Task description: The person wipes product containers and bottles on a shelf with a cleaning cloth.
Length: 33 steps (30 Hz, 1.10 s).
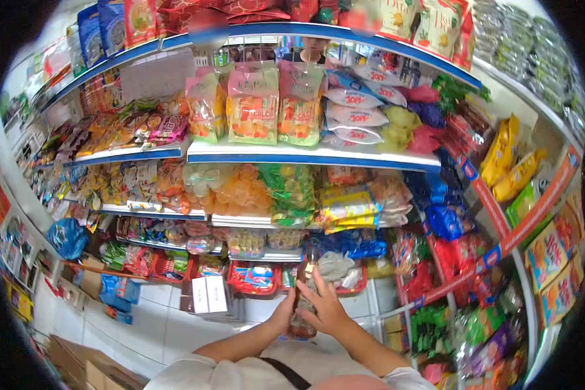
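In front of my body I hold a narrow brownish packet (305,300) with a shiny, see-through look; its contents are too blurred to name. My left hand (282,318) grips its left side, the fingers partly hidden behind it. Across its right side lies my right hand (325,308), with the thumb and fingertips on the packet's front. Just beyond the packet's top, red baskets of small packs stand under the lowest shelf. A greyish-white bag (337,268) lies in the basket beyond my right hand.
Stocked shelves rise ahead, with pouches (253,110) and stacked white packs (356,117). A rack with red rails (539,201) stands close on the right. On the tiled floor (149,318) are a white box (209,296) and, lower left, a cardboard box (84,367).
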Each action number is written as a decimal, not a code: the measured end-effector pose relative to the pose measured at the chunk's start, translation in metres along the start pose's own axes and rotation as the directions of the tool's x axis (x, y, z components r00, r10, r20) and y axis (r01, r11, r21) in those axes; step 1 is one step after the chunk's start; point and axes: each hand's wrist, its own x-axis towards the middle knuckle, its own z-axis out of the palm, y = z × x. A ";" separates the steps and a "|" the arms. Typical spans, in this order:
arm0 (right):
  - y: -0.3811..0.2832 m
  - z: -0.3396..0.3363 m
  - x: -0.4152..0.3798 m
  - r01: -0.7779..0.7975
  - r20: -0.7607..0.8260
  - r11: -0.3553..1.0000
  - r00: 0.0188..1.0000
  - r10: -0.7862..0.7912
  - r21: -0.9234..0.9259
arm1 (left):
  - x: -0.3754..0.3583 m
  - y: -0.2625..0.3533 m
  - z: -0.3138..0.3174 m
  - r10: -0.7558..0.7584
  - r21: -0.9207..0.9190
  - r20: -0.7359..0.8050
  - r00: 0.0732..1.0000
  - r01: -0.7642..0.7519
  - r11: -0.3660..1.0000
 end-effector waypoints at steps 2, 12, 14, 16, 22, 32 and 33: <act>0.027 -0.006 0.008 -0.022 -0.143 0.991 0.989 0.041 0.131 | -0.018 -0.016 0.012 -0.168 -0.045 0.027 0.985 0.169 0.985; -0.012 0.056 -0.012 0.092 -0.112 0.788 0.993 -0.030 0.608 | -0.038 -0.012 -0.024 0.612 0.239 -0.207 0.763 -0.567 0.788; -0.032 0.054 -0.016 0.140 -0.063 0.776 0.990 -0.129 0.615 | -0.056 0.011 -0.025 0.652 0.162 -0.254 0.715 -0.633 0.757; -0.043 0.052 -0.015 0.221 -0.049 0.786 0.970 -0.237 0.577 | -0.073 0.025 -0.025 0.714 0.165 -0.260 0.650 -0.699 0.696; -0.067 0.034 0.018 0.144 -0.135 0.238 0.989 -0.055 0.960 | -0.105 -0.007 -0.029 0.728 0.386 -0.002 0.686 -0.671 0.633; -0.162 0.076 -0.029 -0.175 0.199 -0.235 0.977 0.083 0.956 | -0.232 -0.027 -0.109 -0.117 -0.235 0.310 0.944 0.196 0.952; -0.173 0.083 -0.032 -0.196 0.220 -0.335 0.975 0.032 0.921 | -0.241 -0.035 -0.115 -0.062 -0.356 0.500 0.864 0.270 0.895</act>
